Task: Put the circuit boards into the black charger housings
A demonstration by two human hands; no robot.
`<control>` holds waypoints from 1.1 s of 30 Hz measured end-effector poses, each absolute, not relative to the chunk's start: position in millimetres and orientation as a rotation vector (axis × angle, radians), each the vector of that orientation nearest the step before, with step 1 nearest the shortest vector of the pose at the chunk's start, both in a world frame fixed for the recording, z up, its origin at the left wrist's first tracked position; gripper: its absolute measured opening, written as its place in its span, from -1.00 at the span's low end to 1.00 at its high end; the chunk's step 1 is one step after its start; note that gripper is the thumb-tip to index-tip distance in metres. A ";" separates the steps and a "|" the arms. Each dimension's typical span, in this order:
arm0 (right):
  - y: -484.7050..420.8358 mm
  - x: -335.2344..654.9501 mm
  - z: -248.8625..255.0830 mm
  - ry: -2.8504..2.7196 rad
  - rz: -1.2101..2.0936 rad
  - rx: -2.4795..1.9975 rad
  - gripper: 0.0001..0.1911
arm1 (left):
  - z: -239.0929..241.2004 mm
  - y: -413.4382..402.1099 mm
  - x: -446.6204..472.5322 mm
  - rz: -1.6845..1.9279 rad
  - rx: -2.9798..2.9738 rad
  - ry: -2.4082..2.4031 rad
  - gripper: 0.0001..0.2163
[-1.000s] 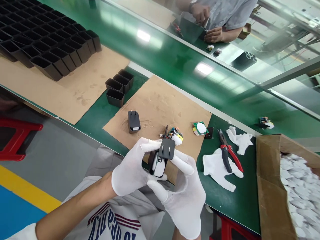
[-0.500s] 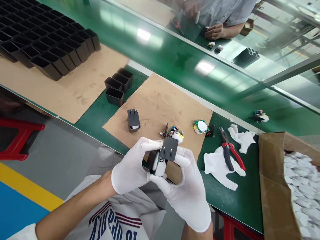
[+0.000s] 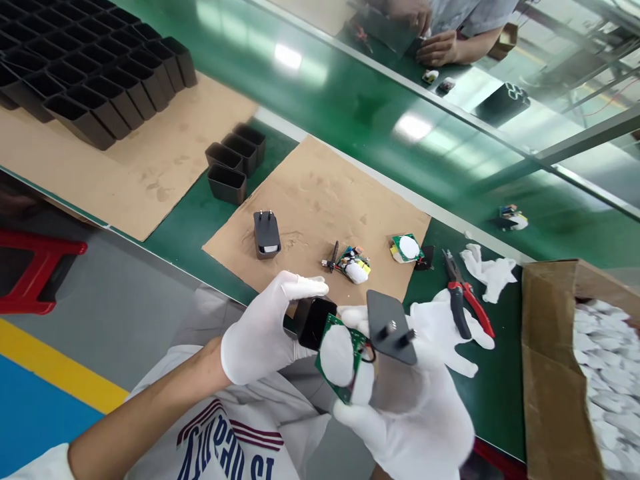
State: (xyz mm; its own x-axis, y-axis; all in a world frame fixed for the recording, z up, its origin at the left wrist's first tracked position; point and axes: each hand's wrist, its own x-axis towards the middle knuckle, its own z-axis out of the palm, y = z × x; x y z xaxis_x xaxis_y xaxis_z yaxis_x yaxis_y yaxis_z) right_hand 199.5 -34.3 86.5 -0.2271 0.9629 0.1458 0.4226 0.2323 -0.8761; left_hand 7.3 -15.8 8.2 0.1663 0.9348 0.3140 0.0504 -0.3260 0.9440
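Note:
My left hand (image 3: 260, 333), in a white glove, is wrapped round an open black plastic housing (image 3: 315, 323), its mouth turned to the right. My right hand (image 3: 420, 417), gloved too, grips a green circuit board (image 3: 337, 357) with a round white pad on its face. A black plug cover (image 3: 385, 323) with two pins hangs from the board on wires, in front of my right fingers. The board is outside the housing, close to its mouth. Beyond my hands, a second board assembly (image 3: 353, 263) and a closed black charger (image 3: 267, 233) rest on the cardboard sheet (image 3: 320, 193).
Another board (image 3: 406, 248) lies at the sheet's right edge. Red-handled pliers (image 3: 463, 293) rest on white gloves (image 3: 450, 333). A cardboard box (image 3: 550, 373) holds white pads. Black housings (image 3: 227, 183) stand left, with many more behind. Across the glass, a co-worker's hands (image 3: 437, 50) are busy.
My right hand has moved right and down, drawing the circuit board and plug cover away from the housing. The board's padded face now shows. My left hand stays nearly in place.

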 end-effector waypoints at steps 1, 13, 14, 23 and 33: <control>-34.1 194.7 80.3 -1.749 0.978 -1.268 -0.25 | 9.0 -15.8 6.6 1.275 1.575 0.961 -0.38; -23.4 183.1 76.4 -1.698 1.034 -1.208 -0.52 | 10.4 -15.9 3.6 1.280 1.522 0.916 -0.36; -23.4 182.6 76.3 -1.708 1.028 -1.219 -0.51 | 10.2 -16.0 3.7 1.282 1.520 0.917 -0.37; -29.0 184.5 67.7 -1.738 0.973 -1.197 -0.49 | 10.1 -15.4 5.6 1.309 1.535 0.930 -0.39; -27.2 185.2 64.8 -1.771 1.003 -1.173 -0.54 | 13.6 -13.1 9.3 1.305 1.483 0.881 -0.42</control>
State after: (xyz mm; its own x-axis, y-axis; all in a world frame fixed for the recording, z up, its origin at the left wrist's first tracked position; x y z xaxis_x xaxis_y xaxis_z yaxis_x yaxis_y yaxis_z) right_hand 185.2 -27.2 64.8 -0.2779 0.9448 0.1735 0.3372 0.2651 -0.9034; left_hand 9.3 -13.1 13.6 0.1747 0.9357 0.3064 -0.0656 -0.2994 0.9519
